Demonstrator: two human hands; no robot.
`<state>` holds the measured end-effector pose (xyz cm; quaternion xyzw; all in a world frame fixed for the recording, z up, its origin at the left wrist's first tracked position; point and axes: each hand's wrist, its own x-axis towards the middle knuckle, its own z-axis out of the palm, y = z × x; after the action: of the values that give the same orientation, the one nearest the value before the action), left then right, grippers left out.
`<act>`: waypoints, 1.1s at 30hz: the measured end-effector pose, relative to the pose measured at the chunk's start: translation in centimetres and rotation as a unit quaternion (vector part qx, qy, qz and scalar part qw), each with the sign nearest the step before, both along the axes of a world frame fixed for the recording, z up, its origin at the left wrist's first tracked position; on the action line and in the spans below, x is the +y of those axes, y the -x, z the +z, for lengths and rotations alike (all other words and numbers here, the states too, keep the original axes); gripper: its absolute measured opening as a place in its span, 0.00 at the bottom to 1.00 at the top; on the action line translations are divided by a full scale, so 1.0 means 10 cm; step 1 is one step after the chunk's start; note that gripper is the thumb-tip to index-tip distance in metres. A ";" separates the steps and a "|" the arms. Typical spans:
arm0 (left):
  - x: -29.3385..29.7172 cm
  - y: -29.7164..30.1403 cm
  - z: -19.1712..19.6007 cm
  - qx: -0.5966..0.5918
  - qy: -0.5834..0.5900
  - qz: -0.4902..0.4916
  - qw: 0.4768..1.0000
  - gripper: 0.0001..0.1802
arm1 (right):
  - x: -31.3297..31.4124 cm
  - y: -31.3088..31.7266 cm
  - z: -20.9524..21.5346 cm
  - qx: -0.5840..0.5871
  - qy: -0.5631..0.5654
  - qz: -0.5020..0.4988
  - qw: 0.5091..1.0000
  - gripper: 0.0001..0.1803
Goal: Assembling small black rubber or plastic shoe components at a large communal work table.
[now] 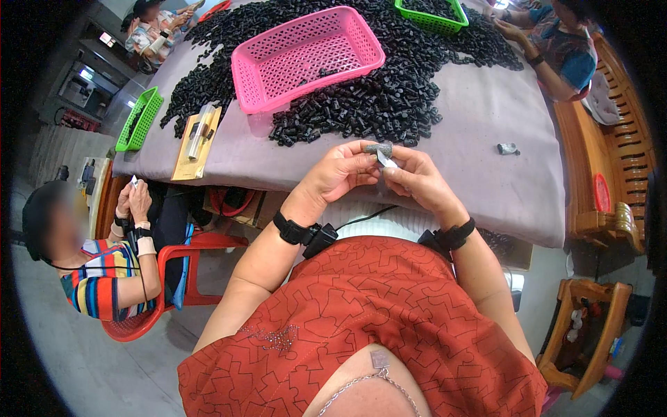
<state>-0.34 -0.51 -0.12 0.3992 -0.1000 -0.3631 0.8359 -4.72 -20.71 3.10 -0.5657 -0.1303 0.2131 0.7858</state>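
Note:
My left hand and my right hand meet just in front of the table edge. Between the fingertips of both sits a small dark grey tube-shaped part. A thin silver blade-like tool is pinched in my right fingers and touches the part from below. Both wrists carry black bands. Just beyond my hands lies a big heap of small black parts on the grey tablecloth.
A pink perforated basket sits amid the heap, holding a few black parts. Green baskets stand at the far edge and the left corner. A lone grey piece lies to the right. Other people sit left and across.

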 end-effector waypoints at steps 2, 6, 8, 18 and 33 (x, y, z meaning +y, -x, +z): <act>-0.01 0.01 0.02 -0.012 -0.024 0.000 1.000 0.11 | 0.00 0.00 -0.03 -0.009 -0.001 0.008 1.000 0.19; 0.00 0.00 -0.03 -0.011 -0.028 0.009 1.000 0.11 | 0.02 0.01 -0.02 -0.018 0.018 0.011 1.000 0.20; 0.02 -0.04 -0.08 0.003 -0.009 0.010 1.000 0.11 | 0.04 0.01 -0.01 -0.017 -0.005 -0.009 1.000 0.20; 0.03 -0.02 -0.03 0.017 -0.004 0.035 0.999 0.11 | 0.02 -0.02 -0.03 -0.001 -0.030 -0.053 0.998 0.20; 0.02 -0.05 0.00 0.016 0.032 0.072 0.997 0.15 | 0.04 0.01 -0.01 -0.032 0.015 0.009 0.999 0.28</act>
<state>0.15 -0.27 -0.10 0.3729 -0.0689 -0.3046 0.8737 -4.81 -20.35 2.97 -0.5831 -0.1572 0.2036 0.7706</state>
